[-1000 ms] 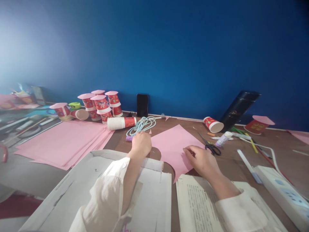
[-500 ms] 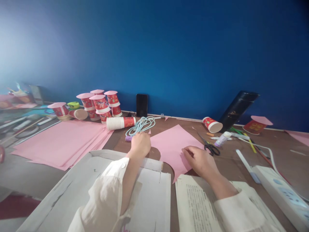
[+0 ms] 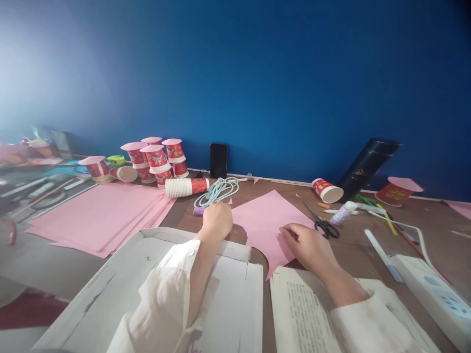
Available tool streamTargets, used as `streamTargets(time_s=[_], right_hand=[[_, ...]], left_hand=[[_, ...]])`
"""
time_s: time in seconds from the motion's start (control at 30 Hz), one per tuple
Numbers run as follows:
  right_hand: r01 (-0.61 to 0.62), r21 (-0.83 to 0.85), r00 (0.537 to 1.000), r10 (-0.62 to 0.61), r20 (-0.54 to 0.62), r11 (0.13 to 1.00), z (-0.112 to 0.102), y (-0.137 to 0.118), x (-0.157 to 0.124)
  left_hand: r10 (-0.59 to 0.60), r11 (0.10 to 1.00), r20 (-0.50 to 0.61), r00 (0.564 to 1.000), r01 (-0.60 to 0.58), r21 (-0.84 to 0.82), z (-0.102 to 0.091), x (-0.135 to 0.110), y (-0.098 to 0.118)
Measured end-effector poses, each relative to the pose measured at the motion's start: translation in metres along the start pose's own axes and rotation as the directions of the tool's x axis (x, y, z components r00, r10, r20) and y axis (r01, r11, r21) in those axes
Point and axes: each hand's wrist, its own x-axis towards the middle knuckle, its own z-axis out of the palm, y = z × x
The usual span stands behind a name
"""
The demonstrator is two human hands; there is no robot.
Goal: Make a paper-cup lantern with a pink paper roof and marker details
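Note:
A pink paper sheet [image 3: 263, 218] with a curved cut-out along its near left edge lies on the brown table. My left hand [image 3: 218, 219] is closed at the sheet's left corner, its fingertips hidden from me. Just left of it a purple object [image 3: 199, 211] shows; whether my fingers touch it I cannot tell. My right hand [image 3: 311, 245] rests over the sheet's right part, fingers curled together, with anything between them hidden. Black-handled scissors [image 3: 326, 228] lie just beyond my right hand, beside a glue stick [image 3: 344, 213].
Pink sheets [image 3: 99, 215] are stacked left, behind a white cardboard box lid [image 3: 110, 289]. Stacked red paper cups [image 3: 156, 158], a coiled cable [image 3: 219, 190] and a phone [image 3: 219, 160] stand near the wall. A black bottle [image 3: 368, 166] leans right; a power strip [image 3: 434, 289] lies nearer.
The whole view has shifted slightly, so everything sits a little further right. Both hands keep nearly the same place on the pink sheet.

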Motion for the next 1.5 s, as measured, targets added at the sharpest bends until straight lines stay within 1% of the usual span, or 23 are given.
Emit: streamTargets(time_s=[0.33, 0.47, 0.57, 0.77, 0.97, 1.03, 1.1, 1.17, 1.23, 1.27, 1.33, 1.4, 1.5], right_hand=[[-0.019, 0.015, 0.999, 0.018, 0.034, 1.000, 0.000, 0.001, 0.001], [-0.036, 0.002, 0.998, 0.036, 0.048, 0.999, 0.001, 0.001, 0.001], [-0.037, -0.005, 0.998, 0.037, 0.055, 0.999, 0.000, 0.000, 0.001], [-0.004, 0.003, 1.000, 0.003, 0.027, 1.000, 0.000, 0.000, 0.001], [-0.001, 0.003, 1.000, 0.001, 0.026, 1.000, 0.001, 0.002, 0.000], [0.004, 0.003, 1.000, -0.004, 0.020, 1.000, 0.002, 0.002, 0.000], [0.000, -0.001, 1.000, 0.000, 0.018, 1.000, 0.002, 0.002, 0.001], [-0.016, -0.013, 1.000, 0.016, 0.023, 1.000, 0.002, 0.002, 0.001], [-0.024, -0.026, 0.999, 0.024, 0.025, 0.999, 0.002, 0.003, 0.002], [-0.021, -0.031, 1.000, 0.022, 0.022, 0.999, 0.002, 0.003, 0.002], [-0.008, -0.032, 1.000, 0.009, 0.015, 0.999, 0.003, 0.003, 0.001], [0.000, -0.032, 1.000, 0.000, 0.005, 0.999, 0.004, 0.003, 0.001], [0.002, -0.028, 1.000, -0.002, -0.011, 1.000, 0.006, 0.003, 0.000]], left_hand=[[0.000, 1.000, 0.010, 1.000, 0.000, -0.027, -0.001, -0.001, 0.001], [0.021, 1.000, -0.002, 1.000, -0.021, -0.018, -0.001, -0.002, 0.001], [0.015, 1.000, -0.002, 1.000, -0.015, -0.014, -0.002, -0.003, 0.002], [0.018, 1.000, 0.006, 1.000, -0.018, -0.010, -0.001, -0.002, 0.001], [0.019, 1.000, 0.014, 1.000, -0.019, -0.018, -0.001, -0.002, 0.002], [0.014, 0.999, 0.000, 1.000, -0.014, -0.029, -0.001, -0.003, 0.002], [-0.006, 0.999, -0.052, 0.999, 0.004, -0.032, -0.002, -0.004, 0.001], [-0.052, 0.998, -0.132, 0.990, 0.049, -0.028, -0.003, -0.003, -0.002], [-0.131, 0.991, -0.196, 0.972, 0.127, -0.032, -0.004, 0.000, -0.008], [-0.179, 0.984, -0.211, 0.961, 0.174, -0.038, -0.004, 0.001, -0.011], [-0.262, 0.965, -0.203, 0.943, 0.258, -0.048, -0.003, 0.005, -0.019], [-0.320, 0.947, -0.148, 0.936, 0.314, -0.060, -0.001, 0.009, -0.026], [-0.346, 0.937, -0.048, 0.937, 0.342, -0.072, 0.000, 0.012, -0.031]])
